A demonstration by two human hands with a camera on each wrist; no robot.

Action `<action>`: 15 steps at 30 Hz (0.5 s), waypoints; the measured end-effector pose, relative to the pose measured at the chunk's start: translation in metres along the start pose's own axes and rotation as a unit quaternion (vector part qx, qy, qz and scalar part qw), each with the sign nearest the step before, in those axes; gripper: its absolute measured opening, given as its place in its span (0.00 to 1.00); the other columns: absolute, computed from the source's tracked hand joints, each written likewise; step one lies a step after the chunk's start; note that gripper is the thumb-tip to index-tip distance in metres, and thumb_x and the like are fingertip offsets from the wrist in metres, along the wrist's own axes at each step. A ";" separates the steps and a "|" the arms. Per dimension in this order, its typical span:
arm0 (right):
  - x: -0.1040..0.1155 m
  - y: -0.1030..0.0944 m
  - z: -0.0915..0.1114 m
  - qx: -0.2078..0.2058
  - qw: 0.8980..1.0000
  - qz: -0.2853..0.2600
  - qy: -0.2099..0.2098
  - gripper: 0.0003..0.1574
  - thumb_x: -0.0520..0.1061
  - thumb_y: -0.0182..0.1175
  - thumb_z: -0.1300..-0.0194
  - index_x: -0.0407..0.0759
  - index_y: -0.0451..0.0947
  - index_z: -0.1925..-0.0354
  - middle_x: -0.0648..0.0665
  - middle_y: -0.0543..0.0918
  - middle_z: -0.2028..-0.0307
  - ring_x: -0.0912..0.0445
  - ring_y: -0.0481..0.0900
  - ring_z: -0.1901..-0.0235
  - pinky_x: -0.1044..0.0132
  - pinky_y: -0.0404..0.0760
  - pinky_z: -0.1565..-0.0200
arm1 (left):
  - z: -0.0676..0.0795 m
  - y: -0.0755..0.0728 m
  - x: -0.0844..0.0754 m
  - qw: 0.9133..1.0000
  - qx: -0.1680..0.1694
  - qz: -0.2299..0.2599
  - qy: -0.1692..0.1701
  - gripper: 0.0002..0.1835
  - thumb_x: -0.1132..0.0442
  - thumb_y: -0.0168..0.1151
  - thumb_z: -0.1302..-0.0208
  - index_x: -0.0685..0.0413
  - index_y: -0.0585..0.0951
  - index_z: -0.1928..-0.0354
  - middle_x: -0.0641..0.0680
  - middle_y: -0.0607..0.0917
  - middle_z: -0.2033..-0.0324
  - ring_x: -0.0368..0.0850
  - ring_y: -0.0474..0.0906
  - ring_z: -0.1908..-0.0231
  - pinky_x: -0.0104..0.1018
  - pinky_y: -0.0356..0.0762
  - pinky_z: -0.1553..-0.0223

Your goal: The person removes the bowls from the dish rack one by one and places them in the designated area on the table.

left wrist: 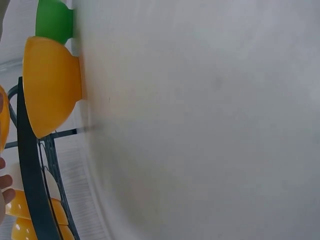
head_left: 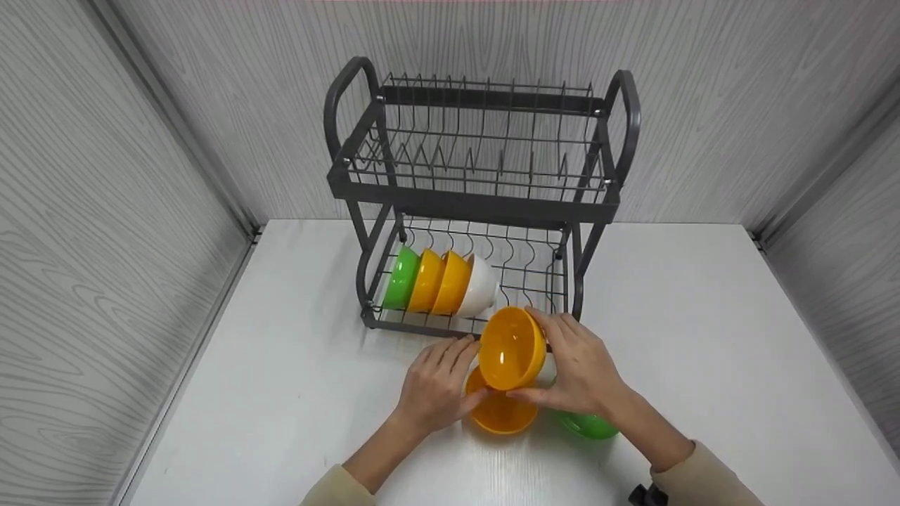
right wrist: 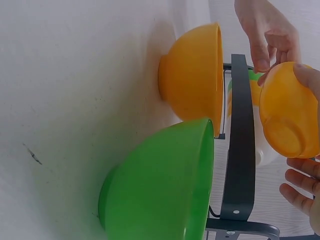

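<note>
Orange bowl (head_left: 508, 346), in mid-air at the lower centre of the head view, is tipped with its mouth toward the frame's left, perhaps to match the racked bowls. The right hand (head_left: 582, 369) grips its right side between thumb and fingers, seemingly to leave the mouth unobstructed. At the opposite rim, the left hand (head_left: 437, 383) has bent fingers, probably steadying the tilt; whether it pinches the rim I cannot tell. Below, an orange bowl on the table (head_left: 502, 416) stands upright on its foot, a green bowl (head_left: 590, 426) beside it. Centre frame, on the lower tier of the dark rack (head_left: 471, 197), a row of four bowls (head_left: 427, 282) stands on edge, nested, apparently supporting one another.
</note>
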State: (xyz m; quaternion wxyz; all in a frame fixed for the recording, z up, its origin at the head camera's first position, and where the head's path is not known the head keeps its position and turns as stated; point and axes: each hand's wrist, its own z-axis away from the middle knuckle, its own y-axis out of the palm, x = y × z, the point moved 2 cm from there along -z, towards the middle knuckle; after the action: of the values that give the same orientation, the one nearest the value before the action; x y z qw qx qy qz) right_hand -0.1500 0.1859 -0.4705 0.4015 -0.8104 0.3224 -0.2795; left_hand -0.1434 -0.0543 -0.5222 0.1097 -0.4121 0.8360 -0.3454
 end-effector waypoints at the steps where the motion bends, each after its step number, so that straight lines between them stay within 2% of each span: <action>1: 0.001 0.000 0.000 0.001 1.000 -0.001 0.000 0.72 0.80 0.75 0.56 0.43 0.65 0.26 0.47 0.86 0.46 0.56 0.79 0.53 0.62 0.87 0.55 | 0.000 0.001 0.000 1.000 -0.001 -0.003 0.001 0.41 0.35 0.82 0.54 0.54 0.85 0.44 0.52 0.91 0.49 0.49 0.88 0.51 0.38 0.89 0.49; 8: 0.003 0.001 0.000 0.000 1.000 -0.001 -0.006 0.73 0.80 0.75 0.57 0.42 0.65 0.25 0.48 0.86 0.48 0.56 0.80 0.53 0.61 0.87 0.54 | 0.001 0.004 -0.003 1.000 -0.008 -0.004 0.003 0.39 0.37 0.82 0.54 0.54 0.85 0.44 0.52 0.92 0.49 0.48 0.89 0.52 0.37 0.89 0.50; 15: 0.004 0.003 0.001 -0.005 1.000 -0.012 -0.009 0.72 0.81 0.75 0.56 0.42 0.66 0.26 0.47 0.86 0.46 0.54 0.82 0.51 0.59 0.88 0.53 | 0.003 0.005 -0.003 1.000 0.001 0.003 0.000 0.35 0.41 0.83 0.52 0.54 0.86 0.45 0.52 0.92 0.49 0.48 0.88 0.52 0.37 0.89 0.50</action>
State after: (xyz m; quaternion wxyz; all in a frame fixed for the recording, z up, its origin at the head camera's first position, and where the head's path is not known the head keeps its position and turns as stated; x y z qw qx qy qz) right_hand -0.1478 0.1824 -0.4725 0.3973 -0.8185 0.3103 -0.2756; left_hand -0.1428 -0.0509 -0.5279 0.1114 -0.4098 0.8368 -0.3456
